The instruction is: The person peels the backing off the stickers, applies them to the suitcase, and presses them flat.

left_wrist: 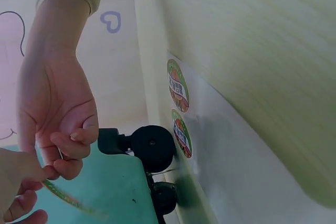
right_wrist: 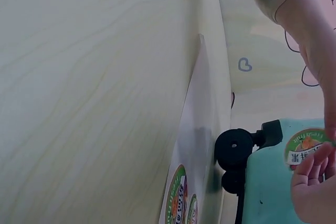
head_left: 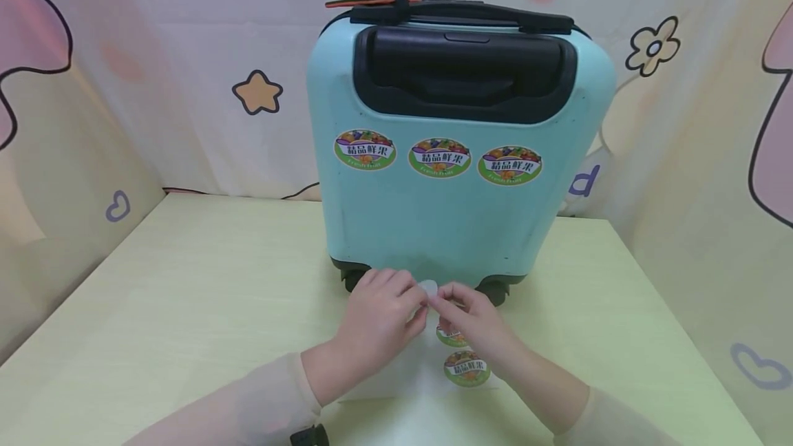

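In the head view both hands meet low in front of the suitcase [head_left: 427, 219]. My left hand [head_left: 381, 312] pinches the edge of an oval sticker [head_left: 428, 288], whose pale back faces the head camera. From the other side, fingertips of my right hand [head_left: 473, 322] pinch its edge as well. The right wrist view shows the sticker's printed green and orange face [right_wrist: 302, 148]; in the left wrist view it appears edge-on as a thin curved strip [left_wrist: 65, 196]. Below the hands, a white sheet [head_left: 390, 384] lies on the table, bearing two fruit stickers [head_left: 467, 369], one partly covered by the right hand.
The light-blue suitcase stands upright on black wheels [left_wrist: 152, 142], with a black handle [head_left: 464, 67] on top. Three matching oval stickers [head_left: 440, 157] sit in a row across its front. A pale table [head_left: 217, 294] spreads around it, backed by a patterned cloth [head_left: 198, 40].
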Available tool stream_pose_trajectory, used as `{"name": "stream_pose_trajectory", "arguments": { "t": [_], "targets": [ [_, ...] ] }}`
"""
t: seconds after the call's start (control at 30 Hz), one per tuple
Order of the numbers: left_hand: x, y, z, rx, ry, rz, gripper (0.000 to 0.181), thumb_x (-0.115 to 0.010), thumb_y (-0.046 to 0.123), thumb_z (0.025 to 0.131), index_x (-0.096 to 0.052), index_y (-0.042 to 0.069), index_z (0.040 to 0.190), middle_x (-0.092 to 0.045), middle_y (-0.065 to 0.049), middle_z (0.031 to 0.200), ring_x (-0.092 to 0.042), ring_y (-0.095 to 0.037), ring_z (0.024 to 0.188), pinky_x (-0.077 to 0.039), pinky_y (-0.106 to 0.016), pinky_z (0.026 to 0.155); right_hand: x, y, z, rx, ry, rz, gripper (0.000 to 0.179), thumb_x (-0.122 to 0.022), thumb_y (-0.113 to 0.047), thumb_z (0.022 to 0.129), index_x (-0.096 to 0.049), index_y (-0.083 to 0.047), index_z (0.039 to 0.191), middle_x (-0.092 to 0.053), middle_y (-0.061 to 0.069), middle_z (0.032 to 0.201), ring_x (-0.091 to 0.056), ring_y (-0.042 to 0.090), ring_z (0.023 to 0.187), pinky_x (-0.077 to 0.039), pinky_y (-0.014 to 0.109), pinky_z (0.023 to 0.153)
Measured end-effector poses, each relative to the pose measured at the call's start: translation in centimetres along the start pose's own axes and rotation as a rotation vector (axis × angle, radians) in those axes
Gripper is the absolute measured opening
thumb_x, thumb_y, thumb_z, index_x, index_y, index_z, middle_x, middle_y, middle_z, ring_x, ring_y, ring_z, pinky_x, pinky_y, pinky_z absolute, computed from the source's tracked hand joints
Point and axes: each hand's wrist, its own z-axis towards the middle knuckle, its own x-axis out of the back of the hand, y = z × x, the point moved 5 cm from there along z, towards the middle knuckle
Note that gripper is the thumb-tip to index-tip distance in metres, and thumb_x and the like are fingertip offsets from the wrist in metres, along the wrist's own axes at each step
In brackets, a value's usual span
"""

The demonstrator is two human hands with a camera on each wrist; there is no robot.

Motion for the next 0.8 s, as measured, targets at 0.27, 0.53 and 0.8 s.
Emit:
{"name": "stream_pose_trajectory", "arguments": {
  "t": [0.27, 0.53, 0.8],
  "targets": [
    [1.7, -3.1, 0.3, 0.311, 0.064, -0.432, 0.003, -0.072, 0.007, 0.08, -0.069, 0.009, 0.079, -0.059, 0.003, 0.077, -0.055, -0.012, 0.073, -0.045, -0.027, 0.066, 0.9, 0.0, 0.1, -0.001, 0.127, 0.009, 0.029, -0.064, -0.024, 0.089, -0.058, -0.002, 0.108, -0.059, 0.008, 0.101, -0.058, 0.021, 0.086, -0.049, 0.035, 0.077],
    [0.9, -5.1, -0.7, 0.798, 0.053, -0.944, 0.007, -0.067, 0.005, 0.084, -0.069, 0.0, 0.088, -0.062, -0.003, 0.085, -0.057, -0.013, 0.08, -0.047, -0.029, 0.075, 1.0, -0.6, 0.6, 0.014, 0.138, 0.029, 0.037, -0.064, -0.025, 0.089, -0.058, -0.004, 0.119, -0.064, 0.007, 0.099, -0.059, 0.02, 0.091, -0.048, 0.033, 0.08],
    [0.4, -5.4, -1.1, 0.956, 0.047, -1.052, 0.012, -0.064, 0.005, 0.087, -0.067, -0.005, 0.092, -0.064, -0.006, 0.088, -0.057, -0.012, 0.078, -0.048, -0.024, 0.071, 1.1, -1.4, 0.7, 0.029, 0.183, 0.082, 0.027, -0.063, -0.016, 0.089, -0.063, 0.003, 0.108, -0.059, 0.003, 0.086, -0.054, 0.018, 0.081, -0.048, 0.032, 0.081]
  ]
}}
